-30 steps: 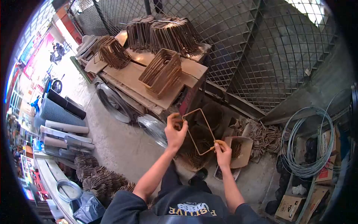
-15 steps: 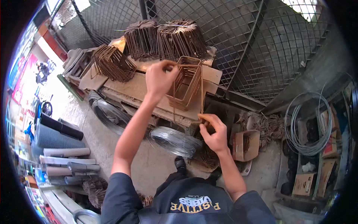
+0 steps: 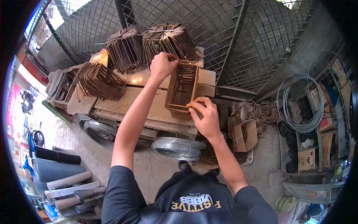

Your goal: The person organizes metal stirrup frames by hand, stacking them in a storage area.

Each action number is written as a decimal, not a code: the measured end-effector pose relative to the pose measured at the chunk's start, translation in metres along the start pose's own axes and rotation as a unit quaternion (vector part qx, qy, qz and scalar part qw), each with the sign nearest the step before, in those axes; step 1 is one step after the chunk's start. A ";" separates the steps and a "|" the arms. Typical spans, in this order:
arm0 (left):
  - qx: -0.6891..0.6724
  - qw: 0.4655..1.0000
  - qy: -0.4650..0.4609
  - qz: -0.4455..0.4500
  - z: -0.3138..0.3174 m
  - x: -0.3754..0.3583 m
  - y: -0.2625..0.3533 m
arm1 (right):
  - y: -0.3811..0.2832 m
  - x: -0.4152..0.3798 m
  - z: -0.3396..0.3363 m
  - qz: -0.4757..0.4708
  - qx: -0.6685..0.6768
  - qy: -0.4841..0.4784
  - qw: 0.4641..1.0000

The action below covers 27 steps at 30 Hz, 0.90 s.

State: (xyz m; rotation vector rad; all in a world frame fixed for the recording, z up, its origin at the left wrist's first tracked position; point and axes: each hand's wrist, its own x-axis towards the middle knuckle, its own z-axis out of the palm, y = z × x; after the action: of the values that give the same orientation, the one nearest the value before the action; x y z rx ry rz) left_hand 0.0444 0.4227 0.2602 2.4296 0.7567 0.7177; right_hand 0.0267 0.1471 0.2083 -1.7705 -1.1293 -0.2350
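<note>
A person leans over a worktop beside a mesh fence, both bare hands closed on opposite corners of a rectangular wire frame that lies at the top of a nested stack of rusty frames. The left hand reaches to the far left corner, its fingertips drawn together there; the right hand pinches the near right corner between thumb and forefinger. The frame lies straight ahead of the body, its long axis running away from the person toward the fence, with a slight lean to the right at the far end. The two hands span it on the diagonal, the right one nearer the torso, the left at fuller stretch. The stack stands close to the worktop's front edge and toward its right end, where a piece of cardboard lies just beside it. Bare board opens to the left, under the left forearm, as far as a slanting bundle of frames. Behind, two taller bundles narrow the room on the fence side. Below the front edge sits a silvery wire coil; an open carton stands off to the right.
</note>
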 end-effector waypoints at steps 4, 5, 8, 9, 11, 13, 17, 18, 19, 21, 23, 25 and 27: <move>-0.008 1.000 -0.012 0.006 0.003 0.004 -0.007 | -0.005 0.000 0.002 0.004 -0.006 -0.020 1.000; -0.014 1.000 -0.012 0.013 0.004 0.004 -0.009 | -0.007 0.000 0.002 0.002 -0.008 -0.021 1.000; -0.023 0.999 -0.018 0.029 0.004 0.004 -0.013 | -0.009 -0.001 0.003 0.003 -0.020 -0.026 0.999; -0.027 0.999 -0.021 0.038 0.004 0.003 -0.014 | -0.008 -0.002 0.003 0.002 -0.031 -0.030 0.999; -0.039 0.998 -0.020 0.048 0.004 0.001 -0.014 | -0.006 -0.004 0.004 0.012 -0.027 -0.028 0.999; -0.052 0.997 -0.019 0.058 0.003 0.000 -0.013 | -0.008 -0.005 0.005 0.023 -0.022 -0.025 0.999; -0.035 0.997 -0.039 0.063 0.001 0.001 -0.011 | -0.010 -0.008 0.004 0.016 -0.031 -0.033 0.999; -0.032 0.997 -0.053 0.051 0.001 0.001 -0.011 | -0.010 -0.008 0.005 0.012 -0.029 -0.038 0.999; -0.031 0.997 -0.055 0.051 0.001 0.000 -0.011 | -0.010 -0.010 0.005 0.014 -0.029 -0.038 0.999; -0.026 0.996 -0.045 0.066 0.001 -0.001 -0.013 | -0.010 -0.011 0.005 0.015 -0.030 -0.039 0.999; -0.038 0.996 -0.047 0.068 0.002 -0.001 -0.015 | -0.010 -0.012 0.005 0.021 -0.029 -0.043 0.998; -0.051 0.995 -0.048 0.072 0.001 -0.003 -0.014 | -0.010 -0.014 0.004 0.025 -0.028 -0.046 0.998; -0.047 0.995 -0.046 0.071 0.000 -0.006 -0.012 | -0.010 -0.015 0.002 0.028 -0.026 -0.048 0.998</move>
State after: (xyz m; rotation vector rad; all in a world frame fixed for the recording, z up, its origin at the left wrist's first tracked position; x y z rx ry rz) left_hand 0.0358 0.4281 0.2512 2.4289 0.5071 0.6740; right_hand 0.0099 0.1410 0.2049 -1.8727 -1.1478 -0.1481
